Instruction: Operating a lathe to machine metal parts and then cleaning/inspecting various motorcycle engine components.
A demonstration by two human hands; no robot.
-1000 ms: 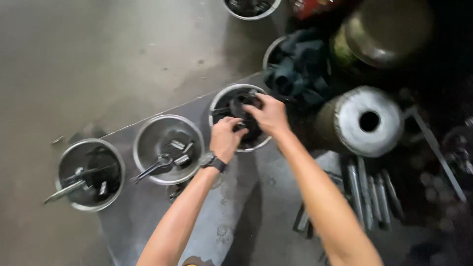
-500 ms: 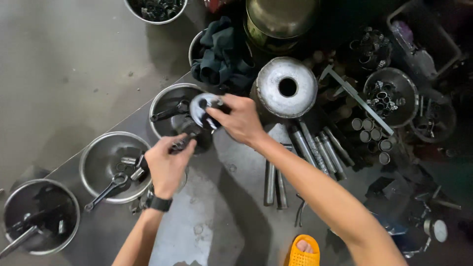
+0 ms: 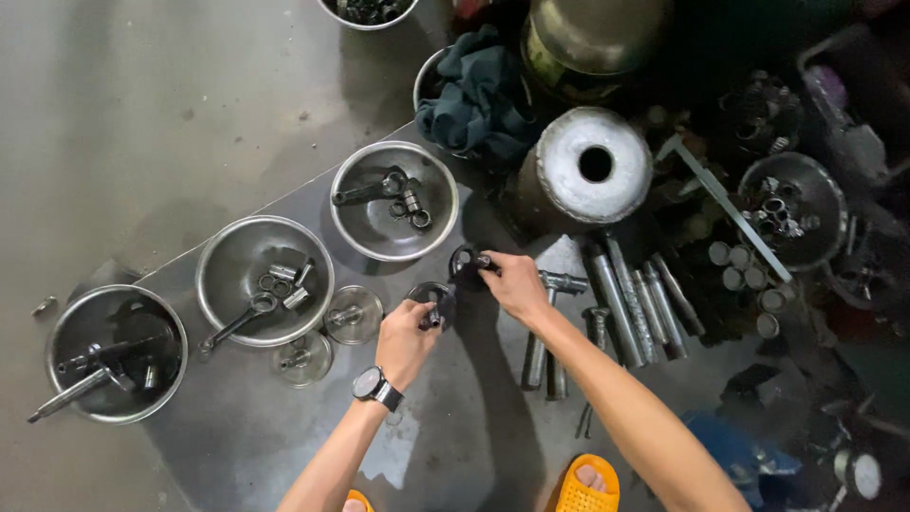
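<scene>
Two dark grey, almost black crank halves [image 3: 453, 282] are held over a grey metal sheet [image 3: 284, 436] that is marked with pale worn patches. Three steel bowls [image 3: 393, 201] are seen in shiny silver (the inner walls are dulled by grey oil film). A black wristwatch [image 3: 370, 385] is worn on the left hand [image 3: 406, 339]. A dark teal rag [image 3: 477, 100] is draped over another bowl. Bright orange slippers [image 3: 585, 484] are seen below. The metal drum [image 3: 593, 166] is whitish silver on top.
</scene>
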